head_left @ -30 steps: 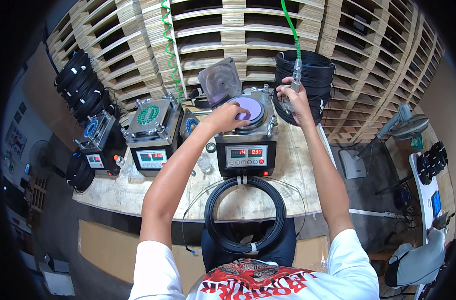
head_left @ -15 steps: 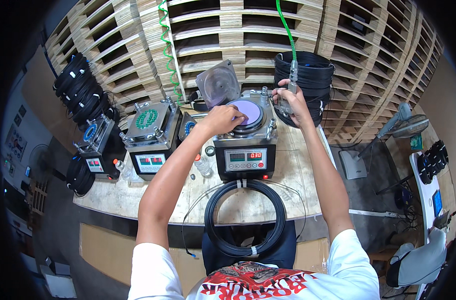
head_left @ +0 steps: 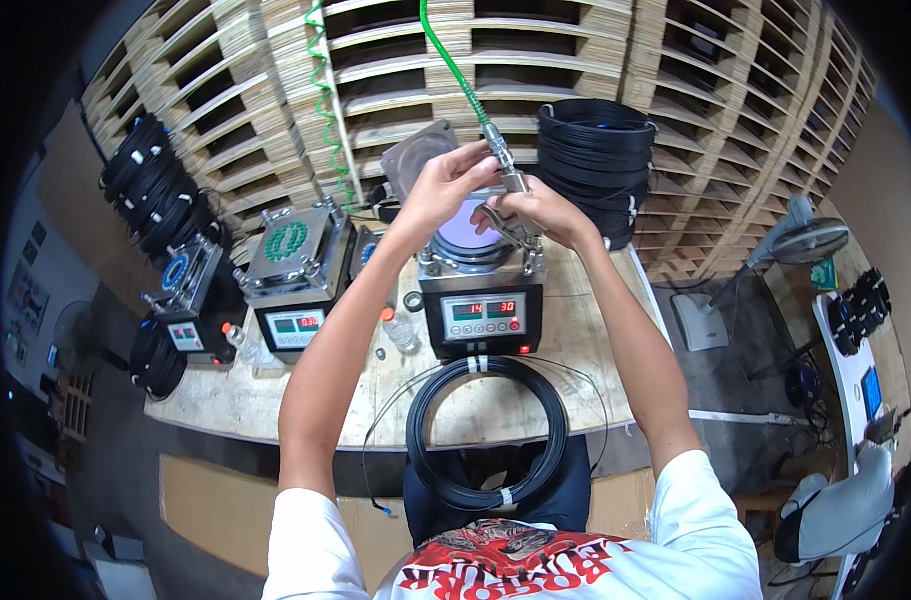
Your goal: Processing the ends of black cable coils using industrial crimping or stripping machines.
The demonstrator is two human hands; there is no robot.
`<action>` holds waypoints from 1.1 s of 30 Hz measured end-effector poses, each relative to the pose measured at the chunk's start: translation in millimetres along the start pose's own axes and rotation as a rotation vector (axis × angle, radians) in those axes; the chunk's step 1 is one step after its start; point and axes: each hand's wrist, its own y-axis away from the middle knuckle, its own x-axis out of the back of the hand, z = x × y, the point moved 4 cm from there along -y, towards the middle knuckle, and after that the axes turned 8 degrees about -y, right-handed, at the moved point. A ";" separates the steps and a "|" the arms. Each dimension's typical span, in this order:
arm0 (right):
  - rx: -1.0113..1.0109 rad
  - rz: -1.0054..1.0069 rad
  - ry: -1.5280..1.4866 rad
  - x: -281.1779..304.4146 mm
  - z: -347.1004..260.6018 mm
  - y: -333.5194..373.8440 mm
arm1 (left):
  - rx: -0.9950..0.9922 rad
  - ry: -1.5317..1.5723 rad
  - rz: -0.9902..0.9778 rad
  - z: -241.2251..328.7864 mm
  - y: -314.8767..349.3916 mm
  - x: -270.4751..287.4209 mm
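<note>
A metal air blow gun (head_left: 516, 224) on a green hose (head_left: 452, 68) is in my right hand (head_left: 548, 212), whose fingers wrap its body. My left hand (head_left: 449, 190) is raised beside it, thumb and fingers closing at the metal hose fitting (head_left: 499, 150); its fingertips are partly hidden. Both hands are above a polishing machine (head_left: 480, 318) with a lit red display. Its round lilac pad (head_left: 459, 222) shows below the hands, partly covered by them. Behind my left hand, a clear square cover (head_left: 407, 158) leans upright.
A black cable coil (head_left: 417, 425) hangs over the table's front edge, partly on my lap. To the left stand two more polishing machines (head_left: 293, 262) (head_left: 183, 290) and a clear bottle with a red cap (head_left: 403, 333). Stacked black coils (head_left: 595, 160) stand back right, before wooden pallets (head_left: 565, 50).
My left hand has lifted off the lilac pad to the hose fitting. My right hand has brought the blow gun leftward over the machine. More digits are lit on the machine's display.
</note>
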 end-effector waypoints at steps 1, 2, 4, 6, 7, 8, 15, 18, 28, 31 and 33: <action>-0.019 -0.032 0.037 -5.1 -0.1 -0.1 | -0.035 0.006 0.015 6.2 0.8 1.6; 0.008 -0.025 0.064 -18.7 -10.4 2.9 | -0.069 0.006 0.039 14.6 3.7 7.1; -0.017 -0.059 0.029 -24.0 -5.6 -2.2 | -0.231 -0.231 0.126 32.8 3.0 21.2; 0.064 -0.061 0.135 -32.7 -14.1 2.1 | -0.243 -0.139 0.116 39.7 -0.8 38.7; 0.007 -0.003 0.135 -30.7 -6.9 0.5 | -0.213 -0.152 0.149 44.0 -0.1 55.7; -0.048 0.068 0.143 -22.3 -1.6 0.8 | -0.194 -0.158 0.172 52.3 -4.2 67.7; 0.319 0.467 0.777 16.0 58.7 -9.7 | 0.069 -0.219 0.366 64.6 -28.8 218.0; 0.284 0.655 0.944 29.4 80.0 -6.3 | 0.159 -0.351 0.465 44.4 -45.0 260.6; 0.248 0.713 0.992 22.2 71.5 -4.8 | 0.314 -0.514 0.780 -71.4 -87.9 347.8; 0.228 0.705 1.010 18.9 68.9 -2.8 | 0.332 -0.398 0.908 -91.4 -84.4 352.6; 0.213 0.707 1.028 18.9 68.4 -0.1 | 0.348 -0.362 0.868 -99.2 -87.6 347.9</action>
